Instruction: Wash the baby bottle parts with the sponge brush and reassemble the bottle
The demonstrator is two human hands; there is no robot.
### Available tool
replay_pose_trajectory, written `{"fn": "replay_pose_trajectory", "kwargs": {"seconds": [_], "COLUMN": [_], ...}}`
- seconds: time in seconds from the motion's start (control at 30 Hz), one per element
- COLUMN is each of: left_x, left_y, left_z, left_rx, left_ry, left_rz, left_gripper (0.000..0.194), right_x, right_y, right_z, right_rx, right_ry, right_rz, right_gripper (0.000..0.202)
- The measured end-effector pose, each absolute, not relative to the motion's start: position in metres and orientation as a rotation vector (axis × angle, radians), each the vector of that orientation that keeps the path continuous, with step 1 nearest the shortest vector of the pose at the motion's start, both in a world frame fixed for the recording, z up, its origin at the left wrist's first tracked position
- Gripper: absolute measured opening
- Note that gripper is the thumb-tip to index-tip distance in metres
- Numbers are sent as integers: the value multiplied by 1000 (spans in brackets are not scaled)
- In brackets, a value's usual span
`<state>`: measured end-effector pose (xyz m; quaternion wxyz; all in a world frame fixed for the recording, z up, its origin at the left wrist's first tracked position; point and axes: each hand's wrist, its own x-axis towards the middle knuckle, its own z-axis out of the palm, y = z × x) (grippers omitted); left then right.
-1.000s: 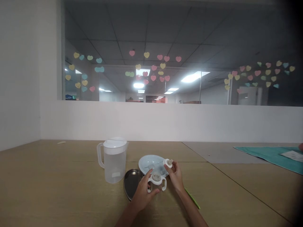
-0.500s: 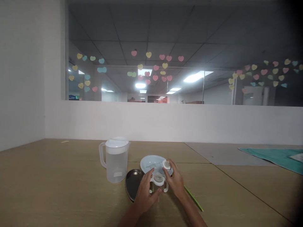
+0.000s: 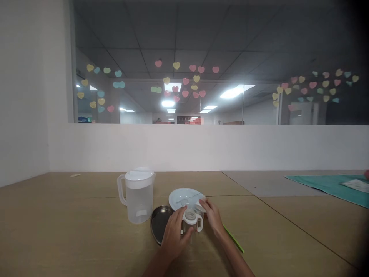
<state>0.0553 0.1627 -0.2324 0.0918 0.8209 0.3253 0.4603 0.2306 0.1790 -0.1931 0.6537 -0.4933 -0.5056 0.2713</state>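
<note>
At my counter [image 3: 86, 238], a lidded water pitcher [image 3: 136, 196] stands at ten o'clock of the two-handled cup [image 3: 191, 221], a pale plate [image 3: 184, 197] at twelve, a steel dish [image 3: 160, 228] at nine. My left hand [image 3: 174, 234] wraps the upright cup, long axis vertical, mouth up. My right hand [image 3: 212, 216] pinches the spout lid [image 3: 200, 208] at its rim. I judge seating it squarely comes next.

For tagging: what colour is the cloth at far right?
Teal cloth, seen in the head view.
</note>
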Motion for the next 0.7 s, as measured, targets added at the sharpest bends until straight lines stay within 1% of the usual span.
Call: {"fn": "replay_pose_trajectory", "kwargs": {"seconds": [0.1,0.17,0.33,0.47,0.6,0.7], "left_x": [55,55,55,55,55,55], "left_y": [163,163,162,161,161,162], "left_z": [-232,-232,-231,-230,-231,-232], "left_rx": [2437,2433,2420,2415,2420,2423], "left_ry": [961,962,969,966,961,956], "left_rz": [1354,1347,1333,1343,1360,1371], "left_gripper": [52,51,51,49,50,49], "right_x": [229,230,231,238,247,252], "right_y": [181,180,178,180,188,194], "right_z": [-192,-191,-189,-188,-193,-197], "right_rx": [-1036,-1018,-1016,-906,-825,-809], "right_ry": [-1130,-1098,-966,-806,-756,-811], "right_rz": [844,931,988,1053,973,841], "right_gripper": [33,32,31,31,28,31]}}
